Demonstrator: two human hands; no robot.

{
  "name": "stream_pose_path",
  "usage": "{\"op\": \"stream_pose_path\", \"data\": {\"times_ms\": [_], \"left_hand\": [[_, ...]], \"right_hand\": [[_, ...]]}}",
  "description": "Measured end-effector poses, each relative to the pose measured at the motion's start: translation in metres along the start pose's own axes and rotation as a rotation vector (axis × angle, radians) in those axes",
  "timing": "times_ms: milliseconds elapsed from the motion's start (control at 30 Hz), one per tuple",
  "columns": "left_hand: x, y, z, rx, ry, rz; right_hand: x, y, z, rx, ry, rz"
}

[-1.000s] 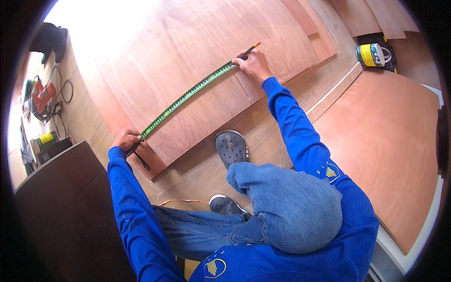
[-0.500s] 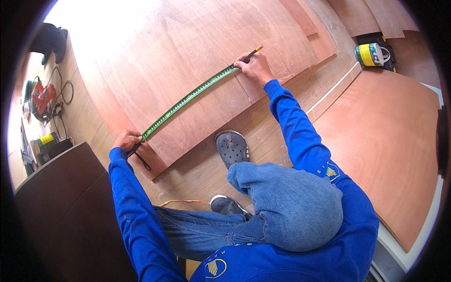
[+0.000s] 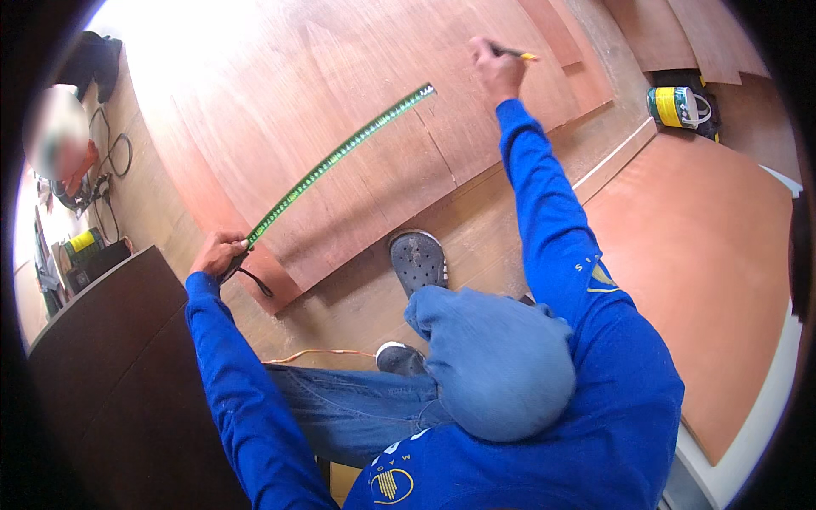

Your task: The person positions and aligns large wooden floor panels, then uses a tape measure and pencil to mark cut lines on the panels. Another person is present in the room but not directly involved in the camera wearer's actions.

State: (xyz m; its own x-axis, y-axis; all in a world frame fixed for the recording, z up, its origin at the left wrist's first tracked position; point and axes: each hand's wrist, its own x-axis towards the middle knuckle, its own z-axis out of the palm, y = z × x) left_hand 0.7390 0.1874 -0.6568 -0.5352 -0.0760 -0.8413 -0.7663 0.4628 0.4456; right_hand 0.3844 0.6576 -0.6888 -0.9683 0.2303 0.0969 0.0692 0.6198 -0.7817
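My left hand [image 3: 223, 253] is closed round the case of a tape measure, mostly hidden by the fingers, with a black wrist strap hanging below. From it the green blade [image 3: 338, 155] arcs up and rightward over a reddish plywood sheet [image 3: 374, 217], its far end free of any hand. Further up and to the right, my right hand [image 3: 495, 70] is blurred but closed on a pencil [image 3: 518, 54], whose yellowish end points right. That hand is over the plywood, apart from the tape.
More plywood [image 3: 705, 280] leans at the right, near a paint can [image 3: 677, 107] with a yellow label. A red power tool [image 3: 78, 174] with a black cord lies at the far left. A dark panel [image 3: 119, 382] stands lower left; an orange cord [image 3: 319, 352] runs by my shoes.
My right hand has left the tape's far end and moved up and right with the pencil. The blade's end has swung upward. My left hand has shifted slightly left, still holding the tape.
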Motion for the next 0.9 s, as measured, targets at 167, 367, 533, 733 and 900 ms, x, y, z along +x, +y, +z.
{"op": "stream_pose_path", "data": {"times_ms": [167,367,533,733,900], "left_hand": [[-0.078,-0.001,-0.021,-0.27,0.048,-0.045],[-0.191,-0.024,0.009,-0.189,0.275,-0.097],[-0.351,-0.009,0.029,-0.06,0.359,-0.251],[-0.504,0.067,0.023,0.279,0.124,-0.251],[-0.541,0.127,-0.005,-0.09,0.243,-0.48]], "right_hand": [[0.043,-0.037,-0.054,0.219,-0.131,-0.241],[-0.102,-0.004,-0.178,-0.216,-0.42,0.107],[-0.317,-0.067,-0.379,-0.608,-0.91,0.436],[-0.358,-0.194,-0.482,-0.597,-1.131,0.66],[-0.197,-0.239,-0.432,-0.727,-0.929,0.522]]}}
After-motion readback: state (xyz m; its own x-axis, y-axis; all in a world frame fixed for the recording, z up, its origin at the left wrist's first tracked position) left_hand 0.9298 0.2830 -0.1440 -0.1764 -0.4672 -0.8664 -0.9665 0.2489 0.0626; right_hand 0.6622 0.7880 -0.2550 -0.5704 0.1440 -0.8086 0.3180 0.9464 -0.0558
